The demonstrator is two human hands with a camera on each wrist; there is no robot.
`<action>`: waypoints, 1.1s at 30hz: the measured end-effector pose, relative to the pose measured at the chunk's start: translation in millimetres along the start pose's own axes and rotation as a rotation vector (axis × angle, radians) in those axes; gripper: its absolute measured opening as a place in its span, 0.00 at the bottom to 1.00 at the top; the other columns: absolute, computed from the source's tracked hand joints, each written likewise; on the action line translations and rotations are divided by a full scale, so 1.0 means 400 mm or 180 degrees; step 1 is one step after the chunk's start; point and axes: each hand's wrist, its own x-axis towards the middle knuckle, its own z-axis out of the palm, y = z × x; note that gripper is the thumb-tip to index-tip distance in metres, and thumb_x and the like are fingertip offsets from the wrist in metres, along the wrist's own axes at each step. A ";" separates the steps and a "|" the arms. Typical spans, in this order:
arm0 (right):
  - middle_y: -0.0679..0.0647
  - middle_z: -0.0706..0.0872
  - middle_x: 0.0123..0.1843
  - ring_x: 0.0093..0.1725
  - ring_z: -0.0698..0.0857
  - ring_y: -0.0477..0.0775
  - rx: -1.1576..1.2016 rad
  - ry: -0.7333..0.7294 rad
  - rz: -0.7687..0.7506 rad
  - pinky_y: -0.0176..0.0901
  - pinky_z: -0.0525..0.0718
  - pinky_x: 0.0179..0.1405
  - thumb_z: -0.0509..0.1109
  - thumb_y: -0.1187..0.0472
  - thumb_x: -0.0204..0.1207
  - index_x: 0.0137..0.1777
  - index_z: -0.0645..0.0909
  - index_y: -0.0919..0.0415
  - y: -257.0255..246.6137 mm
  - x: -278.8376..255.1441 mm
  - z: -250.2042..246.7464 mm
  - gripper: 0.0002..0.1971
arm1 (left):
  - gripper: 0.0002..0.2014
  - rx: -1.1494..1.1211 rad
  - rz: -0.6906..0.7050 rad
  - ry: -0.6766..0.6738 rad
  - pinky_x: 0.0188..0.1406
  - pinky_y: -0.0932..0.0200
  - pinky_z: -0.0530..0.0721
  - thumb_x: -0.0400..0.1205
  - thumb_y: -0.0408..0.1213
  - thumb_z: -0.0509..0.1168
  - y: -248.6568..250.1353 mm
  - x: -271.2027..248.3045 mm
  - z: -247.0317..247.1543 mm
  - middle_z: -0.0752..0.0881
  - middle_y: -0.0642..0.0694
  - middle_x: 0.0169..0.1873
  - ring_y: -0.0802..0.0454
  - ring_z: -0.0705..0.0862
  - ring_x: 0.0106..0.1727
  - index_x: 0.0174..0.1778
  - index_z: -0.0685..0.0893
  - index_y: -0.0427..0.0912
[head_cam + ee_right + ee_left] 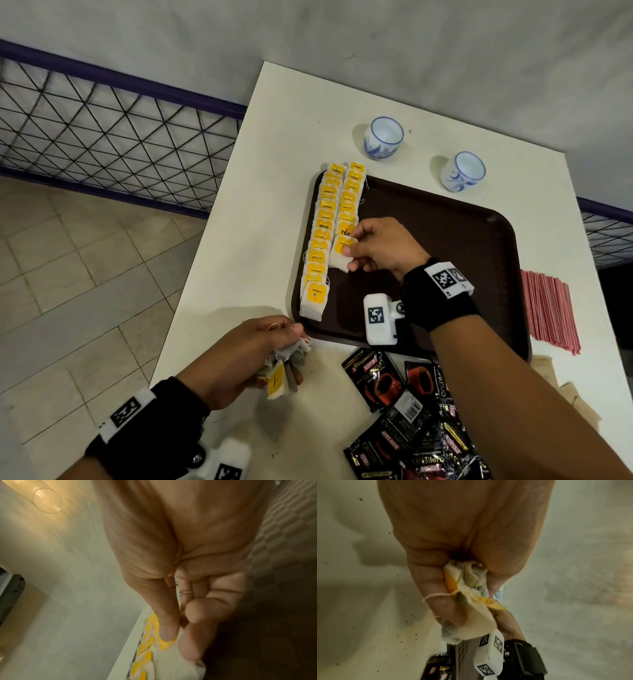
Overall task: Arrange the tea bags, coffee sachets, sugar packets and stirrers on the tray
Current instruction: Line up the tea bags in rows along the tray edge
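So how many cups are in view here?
2. One blue-and-white cup stands on the table beyond the tray's far edge; the second cup stands to its right, also off the tray. None looks hidden.

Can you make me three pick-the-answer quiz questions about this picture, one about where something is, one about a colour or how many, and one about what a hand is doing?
1. Where are the red stirrers?
A. On the table, right of the tray
B. In a cup
C. In the left hand

2. How many cups stand past the tray?
A. One
B. Two
C. Four

3. What is the right hand doing?
A. Lying flat on the table
B. Lifting a cup
C. Pinching a tea bag at the near end of the second row

Answers:
1. A, the stirrers lie on the table outside the tray's right edge.
2. B, one cup and another cup stand there.
3. C, thumb and fingertips grip the bag over the tray.
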 end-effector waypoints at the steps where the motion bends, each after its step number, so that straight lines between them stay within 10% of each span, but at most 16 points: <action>1: 0.62 0.90 0.37 0.28 0.89 0.52 -0.0015 0.0041 0.0007 0.36 0.82 0.21 0.78 0.73 0.74 0.48 0.81 0.64 0.002 0.001 0.002 0.10 | 0.15 -0.0011 -0.0001 -0.0008 0.49 0.43 0.81 0.87 0.48 0.64 0.001 0.000 0.001 0.92 0.37 0.46 0.40 0.91 0.44 0.51 0.91 0.42; 15: 0.58 0.89 0.39 0.29 0.89 0.52 -0.0599 0.0633 -0.0132 0.39 0.79 0.21 0.84 0.64 0.69 0.53 0.78 0.65 0.013 0.018 0.004 0.19 | 0.16 -0.0070 0.0108 -0.0126 0.46 0.45 0.80 0.86 0.49 0.64 0.012 0.002 0.009 0.91 0.34 0.47 0.39 0.91 0.44 0.52 0.91 0.42; 19: 0.53 0.86 0.40 0.35 0.85 0.47 -0.0900 0.0878 -0.0781 0.43 0.86 0.36 0.83 0.58 0.70 0.47 0.80 0.56 0.010 -0.059 0.020 0.14 | 0.21 -0.0222 0.0082 -0.0075 0.36 0.57 0.81 0.84 0.56 0.63 0.039 -0.001 0.012 0.92 0.38 0.41 0.45 0.90 0.37 0.51 0.92 0.42; 25: 0.47 0.86 0.40 0.39 0.84 0.47 -0.0733 0.0061 -0.1687 0.40 0.83 0.41 0.81 0.63 0.73 0.43 0.88 0.55 0.031 -0.237 0.108 0.05 | 0.26 -0.0486 0.0002 -0.0060 0.41 0.52 0.85 0.84 0.63 0.59 0.072 0.005 0.009 0.91 0.34 0.46 0.36 0.90 0.45 0.48 0.92 0.45; 30: 0.46 0.81 0.44 0.41 0.84 0.49 -0.0989 -0.0539 -0.2233 0.46 0.84 0.42 0.79 0.58 0.74 0.48 0.89 0.54 0.041 -0.314 0.147 0.04 | 0.26 -0.0328 0.0028 0.0026 0.36 0.57 0.85 0.87 0.61 0.56 0.083 0.008 0.024 0.91 0.45 0.40 0.52 0.89 0.36 0.38 0.92 0.50; 33: 0.45 0.83 0.47 0.45 0.85 0.46 -0.1453 -0.0635 -0.2603 0.51 0.85 0.42 0.76 0.59 0.76 0.50 0.89 0.53 0.040 -0.327 0.156 0.04 | 0.24 -0.0373 0.0019 0.0005 0.35 0.57 0.87 0.87 0.60 0.58 0.088 0.009 0.030 0.92 0.43 0.42 0.52 0.89 0.36 0.51 0.93 0.47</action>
